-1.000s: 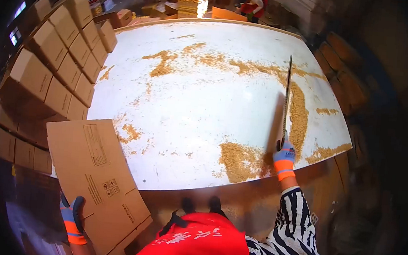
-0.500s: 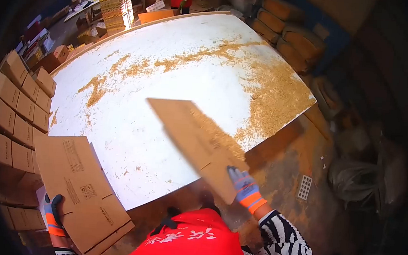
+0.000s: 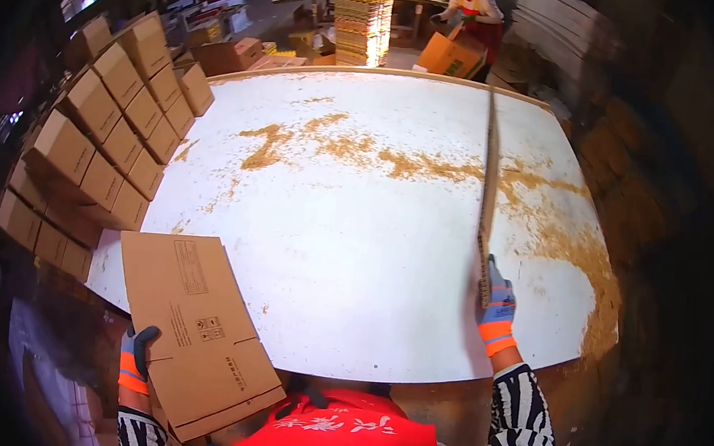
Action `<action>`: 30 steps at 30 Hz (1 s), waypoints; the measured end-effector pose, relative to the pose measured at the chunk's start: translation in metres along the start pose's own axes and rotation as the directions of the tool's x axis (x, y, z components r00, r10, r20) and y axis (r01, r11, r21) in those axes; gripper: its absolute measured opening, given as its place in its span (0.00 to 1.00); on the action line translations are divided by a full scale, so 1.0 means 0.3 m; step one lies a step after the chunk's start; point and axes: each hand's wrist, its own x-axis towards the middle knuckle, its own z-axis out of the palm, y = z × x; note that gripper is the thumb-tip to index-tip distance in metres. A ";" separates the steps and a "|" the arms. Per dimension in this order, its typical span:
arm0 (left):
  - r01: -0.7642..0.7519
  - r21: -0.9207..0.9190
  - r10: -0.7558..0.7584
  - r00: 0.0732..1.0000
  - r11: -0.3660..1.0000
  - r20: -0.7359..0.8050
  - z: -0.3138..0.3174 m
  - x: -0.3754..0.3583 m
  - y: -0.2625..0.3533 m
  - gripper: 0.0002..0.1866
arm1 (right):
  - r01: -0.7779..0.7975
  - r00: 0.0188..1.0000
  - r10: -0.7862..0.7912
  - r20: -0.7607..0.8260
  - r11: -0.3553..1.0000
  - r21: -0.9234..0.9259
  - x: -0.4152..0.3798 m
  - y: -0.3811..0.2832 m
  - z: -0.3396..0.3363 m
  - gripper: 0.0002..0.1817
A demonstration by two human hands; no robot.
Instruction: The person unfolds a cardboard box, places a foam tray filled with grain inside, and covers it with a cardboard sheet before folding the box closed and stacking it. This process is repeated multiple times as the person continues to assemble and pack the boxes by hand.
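Note:
My left hand (image 3: 137, 352), in a grey and orange glove, grips the edge of a flattened cardboard box (image 3: 198, 328) with dark print on its face. That box overlaps the near left corner of the white table (image 3: 327, 279). My gloved right hand (image 3: 495, 297) is closed on a second cardboard sheet (image 3: 489, 183), held on edge over the right side of the table, its far end pointing away from me. Loose tan flakes, like husks or shavings (image 3: 595, 284), lie to the right of that sheet and in a band across the table (image 3: 428, 167).
Stacked closed cartons (image 3: 112, 137) stand along the left side. Behind the table's far wooden rim (image 3: 319, 71) are a tall stack of egg trays (image 3: 361, 26) and another person (image 3: 478, 19) beside an orange carton (image 3: 450, 56). Dim sacks (image 3: 628, 186) lie at the right.
My view has turned rightward and up. The sheet in my right hand has swung from a slant near the table's front edge to upright on edge over the right side. My left hand keeps its box.

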 end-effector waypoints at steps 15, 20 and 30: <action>0.243 -0.119 -0.269 0.823 0.963 -0.500 0.349 -0.142 0.137 0.22 | 0.751 0.635 -0.685 0.358 0.656 -0.078 0.450 -1.411 1.143 0.26; 0.292 -0.015 -0.260 0.824 0.956 -0.504 0.383 -0.010 0.160 0.19 | 0.419 0.891 -0.368 0.267 0.892 -0.170 0.799 -1.117 1.038 0.28; 0.342 0.084 -0.311 0.914 0.936 -0.262 0.581 0.229 0.106 0.22 | -0.206 0.940 0.318 0.121 0.815 -0.541 0.802 0.197 0.309 0.41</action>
